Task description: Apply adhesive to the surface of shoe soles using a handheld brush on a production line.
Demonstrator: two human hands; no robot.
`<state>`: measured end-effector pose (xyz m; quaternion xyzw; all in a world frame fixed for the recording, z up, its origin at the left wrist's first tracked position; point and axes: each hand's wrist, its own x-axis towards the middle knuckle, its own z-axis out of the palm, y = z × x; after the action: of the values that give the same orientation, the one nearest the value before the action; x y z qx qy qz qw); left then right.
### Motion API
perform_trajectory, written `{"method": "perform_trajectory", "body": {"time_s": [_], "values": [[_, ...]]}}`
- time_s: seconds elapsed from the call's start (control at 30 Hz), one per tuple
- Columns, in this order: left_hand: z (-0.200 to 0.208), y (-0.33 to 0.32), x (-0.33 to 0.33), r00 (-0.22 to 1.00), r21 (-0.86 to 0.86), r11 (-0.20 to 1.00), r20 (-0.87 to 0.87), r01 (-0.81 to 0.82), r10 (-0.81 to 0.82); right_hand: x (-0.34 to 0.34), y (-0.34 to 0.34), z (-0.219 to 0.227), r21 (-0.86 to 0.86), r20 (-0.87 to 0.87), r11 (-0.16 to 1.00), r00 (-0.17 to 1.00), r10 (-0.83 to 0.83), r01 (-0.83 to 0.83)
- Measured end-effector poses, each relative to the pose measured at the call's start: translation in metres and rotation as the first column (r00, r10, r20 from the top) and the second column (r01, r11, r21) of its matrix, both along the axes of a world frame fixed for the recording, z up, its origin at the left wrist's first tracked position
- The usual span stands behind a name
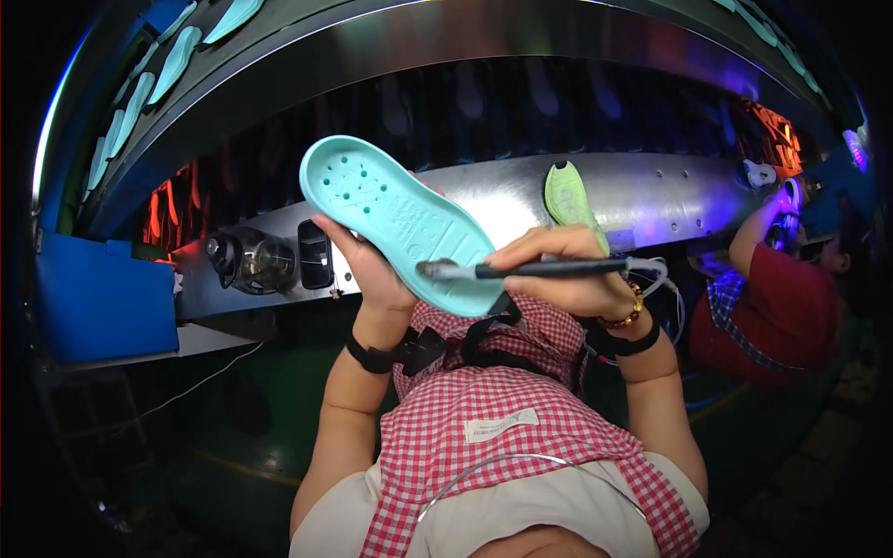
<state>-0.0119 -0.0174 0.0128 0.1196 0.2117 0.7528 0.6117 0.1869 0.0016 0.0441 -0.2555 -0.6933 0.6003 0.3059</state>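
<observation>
A turquoise shoe sole, with small round holes at its wide end and moulded lines at the other, is tilted up in front of me. My left hand grips it from its left side and below, thumb on the near edge and most fingers hidden behind it. My right hand is closed around the black handle of a brush. The brush's dark bristles touch the sole's inner face near its lower end. Beyond my right hand, a lime-green sole lies on the metal bench.
Left on the bench stand a clear jar with a black lid and a black tray. A blue box is farther left. Several pale soles sit on an upper shelf. A white cable loops beside my right wrist. A co-worker works at right.
</observation>
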Motion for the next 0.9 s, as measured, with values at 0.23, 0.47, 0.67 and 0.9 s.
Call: {"method": "perform_trajectory", "body": {"time_s": [0.23, 0.47, 0.67, 0.9], "values": [[-0.011, -0.005, -0.016, 0.989, 0.126, 0.984, -0.101, 0.124, -0.112, 0.016, -0.005, -0.02, -0.321, -0.229, 0.933, 0.969, 0.09, -0.162], [-0.008, -0.004, -0.016, 0.981, 0.254, 0.949, -0.095, 0.188, -0.169, 0.01, -0.005, -0.042, -0.127, -0.237, 0.973, 0.959, 0.157, -0.19], [0.004, -0.021, 0.002, 0.984, -0.074, 0.996, -0.165, 0.056, -0.068, -0.015, -0.016, -0.047, -0.638, -0.535, 0.726, 0.826, -0.178, -0.257], [-0.002, -0.028, 0.005, 0.969, 0.037, 0.968, 0.004, 0.248, -0.248, -0.018, -0.029, -0.032, -0.411, -0.22, 0.91, 0.963, -0.153, 0.051]]}}
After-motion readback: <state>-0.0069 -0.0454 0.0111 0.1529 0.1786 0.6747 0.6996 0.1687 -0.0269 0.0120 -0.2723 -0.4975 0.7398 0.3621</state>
